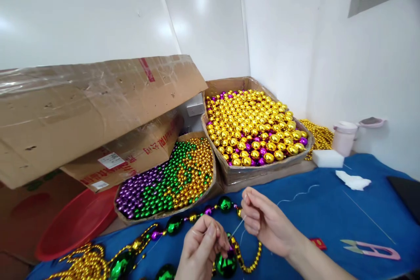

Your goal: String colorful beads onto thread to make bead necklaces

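Both hands are closed over the blue cloth, with a pale thread [236, 227] stretched between them. My left hand [205, 245] pinches the thread at its lower end, just above a big green bead [226, 263]. Higher and to the right, my right hand [262, 218] grips the other end with curled fingers; a loose wavy tail runs off behind it. A strand of green, purple and gold beads [174, 225] curves across the cloth behind my hands. A loop of small gold beads [252, 267] hangs below my right hand.
A carton of gold and purple balls [229, 176] stands behind, beside a box of small purple, green and gold beads [215, 179]. Pink thread snips [377, 250], a white sponge block [328, 159] and a pink cup [344, 139] are at right. A red basin [78, 223] lies left.
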### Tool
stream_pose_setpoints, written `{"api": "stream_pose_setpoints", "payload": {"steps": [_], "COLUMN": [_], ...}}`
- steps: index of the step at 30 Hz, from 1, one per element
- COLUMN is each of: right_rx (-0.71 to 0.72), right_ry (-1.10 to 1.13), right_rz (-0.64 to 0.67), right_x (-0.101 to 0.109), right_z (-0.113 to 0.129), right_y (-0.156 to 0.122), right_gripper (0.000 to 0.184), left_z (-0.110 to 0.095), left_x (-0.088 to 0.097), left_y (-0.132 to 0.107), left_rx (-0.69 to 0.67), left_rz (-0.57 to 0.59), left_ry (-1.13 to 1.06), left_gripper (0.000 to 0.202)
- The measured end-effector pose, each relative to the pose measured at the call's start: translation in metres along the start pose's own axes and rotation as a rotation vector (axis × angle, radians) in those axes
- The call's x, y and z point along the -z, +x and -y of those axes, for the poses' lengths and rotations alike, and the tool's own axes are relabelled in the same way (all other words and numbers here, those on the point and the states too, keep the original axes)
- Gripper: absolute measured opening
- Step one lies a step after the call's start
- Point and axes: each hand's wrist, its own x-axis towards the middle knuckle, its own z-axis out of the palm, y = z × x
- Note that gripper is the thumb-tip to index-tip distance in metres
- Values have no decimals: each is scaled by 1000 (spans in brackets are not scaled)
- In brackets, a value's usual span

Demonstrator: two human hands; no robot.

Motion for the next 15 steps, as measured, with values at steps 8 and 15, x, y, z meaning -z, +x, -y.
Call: {"api": "stream_pose_setpoints", "payload": {"steps": [8,15], "right_rx": [16,365], "right_ry": [-290,-1696], "right_rz": [-90,199], "right_x": [22,-2], "right_z": [-15,24], "right_y": [-18,0], "right_gripper": [24,34], "left_z": [9,-26], "left_x": [16,-4], "left_y": [-8,19], "left_rx": [-40,-228], "left_rz": [-88,-8], "left_ry": [235,508], "left_gripper": [31,22]}}
